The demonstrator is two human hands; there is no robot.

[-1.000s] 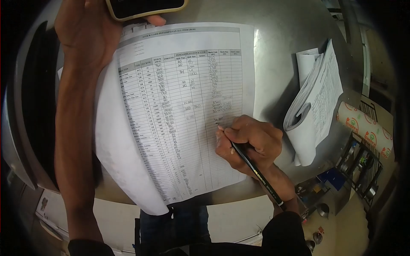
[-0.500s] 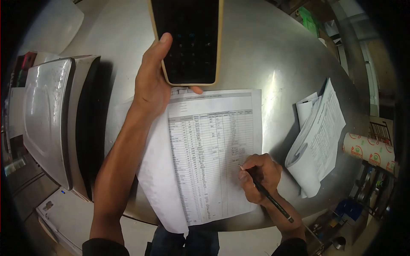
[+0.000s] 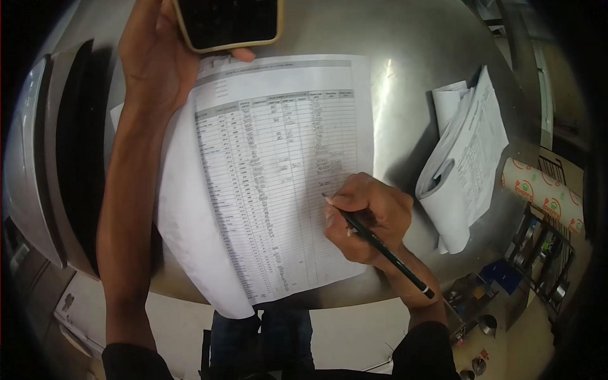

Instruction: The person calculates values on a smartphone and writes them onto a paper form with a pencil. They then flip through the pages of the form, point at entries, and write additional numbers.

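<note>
My left hand [image 3: 161, 60] is closed around a smartphone [image 3: 231, 22] in a pale yellow case, at the top edge of the view; the phone's upper part is cut off. Just below it lies a printed table sheet [image 3: 272, 158] with handwritten figures in several columns. Its left side is covered by a curled-over page [image 3: 196, 228]. A dark green pencil [image 3: 392, 256] is pinched in my right hand [image 3: 373, 212], which rests on the sheet's right half. The pencil's tip is at the right-hand columns, just below some written figures.
Everything lies on a shiny metal table [image 3: 405, 38]. To the right stands a folded bundle of papers [image 3: 465, 158]. A metal-topped appliance [image 3: 38, 164] is at the left. Beyond the right edge are a printed paper roll [image 3: 541, 193] and a blue object [image 3: 503, 277].
The view has tilted and moved closer, so the sheet, phone and both hands appear higher and further left. Both grips stay the same, and the pencil tip remains around the same rows.
</note>
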